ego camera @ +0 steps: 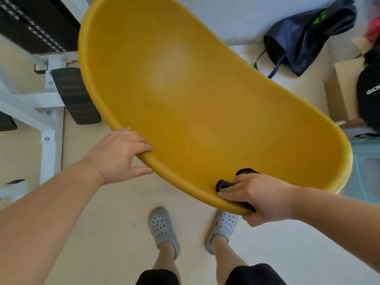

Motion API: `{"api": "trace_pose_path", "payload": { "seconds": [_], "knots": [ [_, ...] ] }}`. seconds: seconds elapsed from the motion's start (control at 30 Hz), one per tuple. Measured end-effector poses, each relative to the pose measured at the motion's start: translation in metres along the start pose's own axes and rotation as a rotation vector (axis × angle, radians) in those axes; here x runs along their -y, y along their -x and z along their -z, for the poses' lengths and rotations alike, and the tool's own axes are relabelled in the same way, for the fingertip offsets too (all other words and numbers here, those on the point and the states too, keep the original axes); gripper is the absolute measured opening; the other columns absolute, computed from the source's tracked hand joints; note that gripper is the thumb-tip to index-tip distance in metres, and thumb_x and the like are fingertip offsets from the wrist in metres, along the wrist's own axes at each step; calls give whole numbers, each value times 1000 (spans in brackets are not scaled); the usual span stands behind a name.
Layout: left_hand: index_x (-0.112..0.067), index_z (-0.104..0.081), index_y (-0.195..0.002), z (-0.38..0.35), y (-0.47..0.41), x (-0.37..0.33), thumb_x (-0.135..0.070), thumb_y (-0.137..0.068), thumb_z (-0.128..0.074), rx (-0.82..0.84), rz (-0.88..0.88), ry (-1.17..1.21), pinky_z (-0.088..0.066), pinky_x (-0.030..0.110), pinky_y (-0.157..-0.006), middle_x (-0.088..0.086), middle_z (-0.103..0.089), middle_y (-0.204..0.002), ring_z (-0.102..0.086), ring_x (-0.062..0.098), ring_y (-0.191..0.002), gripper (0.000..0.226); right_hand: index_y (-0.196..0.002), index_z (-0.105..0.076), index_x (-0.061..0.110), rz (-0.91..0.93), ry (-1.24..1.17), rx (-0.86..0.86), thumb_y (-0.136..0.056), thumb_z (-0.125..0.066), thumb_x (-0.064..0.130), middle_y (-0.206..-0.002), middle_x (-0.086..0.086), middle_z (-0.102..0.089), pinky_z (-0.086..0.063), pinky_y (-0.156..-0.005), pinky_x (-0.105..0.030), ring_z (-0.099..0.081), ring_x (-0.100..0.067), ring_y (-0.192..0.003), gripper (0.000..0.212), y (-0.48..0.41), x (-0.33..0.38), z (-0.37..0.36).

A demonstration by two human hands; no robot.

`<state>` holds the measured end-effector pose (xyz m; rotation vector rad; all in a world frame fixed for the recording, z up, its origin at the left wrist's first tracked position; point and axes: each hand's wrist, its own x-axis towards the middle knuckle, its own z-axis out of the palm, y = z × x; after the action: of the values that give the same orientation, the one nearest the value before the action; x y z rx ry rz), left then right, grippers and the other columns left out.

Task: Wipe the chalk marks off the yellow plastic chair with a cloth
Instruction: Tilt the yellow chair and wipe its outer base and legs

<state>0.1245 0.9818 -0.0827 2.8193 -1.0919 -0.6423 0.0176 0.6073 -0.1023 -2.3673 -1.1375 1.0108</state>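
Observation:
The yellow plastic chair (195, 95) fills the middle of the head view, its smooth seat shell facing me and tilted. I see no clear chalk marks on its surface. My left hand (121, 155) grips the shell's near rim on the left, fingers on top and thumb underneath. My right hand (255, 196) holds a dark cloth (225, 184) with green specks, pressed over the near rim at the lower right. Most of the cloth is hidden under my fingers.
A white metal frame with black foot pads (75, 95) stands at the left. A dark blue bag (308, 36) lies on the floor at the upper right, with a cardboard box (341, 91) and a black bag (370, 95) beside it. My feet in grey clogs (162, 227) stand below the chair.

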Motion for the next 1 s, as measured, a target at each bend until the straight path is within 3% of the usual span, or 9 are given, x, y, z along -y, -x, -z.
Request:
{"api": "trace_pose_path", "payload": {
  "seconds": [0.1,0.17,0.3,0.37,0.43,0.5,0.67,0.83,1.0],
  "knots": [
    [-25,-69,-121,-7,-19,-9,-74,-82,-38,-65,-25,29,-38,46,-110,-2,-69,-115,-62,22,-111,70,-146,-45,40,-117,65,34,-78,-55,35,-119,21,-64,-46,-82,-33,-48,-15,-95,69,29,-25,15],
    [-24,-71,-116,-8,-35,-19,-73,-82,-35,-80,-43,23,-46,43,-97,-1,-68,-102,-63,26,-101,70,-141,-45,46,-296,62,101,-80,-58,36,-110,18,-65,-48,-81,-37,-49,-17,-96,63,43,-34,28],
    [-21,-74,-98,-17,-47,-40,-69,-81,-38,-171,-95,-36,-49,39,-75,0,-60,-80,-59,28,-80,62,-118,-61,42,-563,-64,143,-90,-62,49,-81,17,-55,-47,-75,-35,-53,-17,-91,28,38,-15,44],
    [-18,-74,-93,-25,-41,-56,-66,-80,-41,-238,-63,-3,-50,40,-70,2,-58,-75,-59,29,-74,59,-95,-66,30,-608,-57,-5,-98,-47,62,-81,13,-57,-48,-75,-37,-49,-19,-90,38,16,10,32],
    [-19,-73,-89,-33,-32,-72,-65,-81,-40,-252,-44,7,-49,40,-69,1,-55,-73,-57,28,-73,57,-77,-66,28,-692,64,-296,-101,-33,63,-76,9,-58,-44,-69,-38,-44,-20,-81,54,-7,34,3],
    [-20,-71,-88,-41,-22,-86,-66,-84,-38,-233,-31,14,-46,39,-69,0,-53,-74,-55,26,-74,57,-68,-68,29,-757,168,-582,-99,-34,63,-71,9,-59,-37,-66,-36,-43,-22,-75,57,-21,49,-28],
    [-20,-71,-80,-57,-10,-103,-72,-79,-50,-290,67,150,-45,35,-64,-3,-55,-71,-54,24,-71,57,-85,-77,27,-662,290,-957,-99,-48,63,-83,7,-66,-37,-77,-38,-58,-27,-81,48,-23,34,-57],
    [-12,-72,-78,-57,-13,-64,-75,-71,-63,-385,12,131,-46,38,-73,3,-67,-87,-60,27,-84,65,-99,-78,21,-497,357,-853,-96,-39,74,-84,1,-65,-38,-72,-39,-57,-29,-78,65,-18,-1,-42],
    [-10,-66,-68,-59,-16,-44,-79,-76,-60,-454,-82,27,-39,36,-62,5,-59,-71,-55,26,-67,70,-89,-75,18,-464,418,-838,-95,-38,74,-83,-2,-62,-35,-70,-38,-55,-29,-74,68,-16,-7,-40]
  ]
}}
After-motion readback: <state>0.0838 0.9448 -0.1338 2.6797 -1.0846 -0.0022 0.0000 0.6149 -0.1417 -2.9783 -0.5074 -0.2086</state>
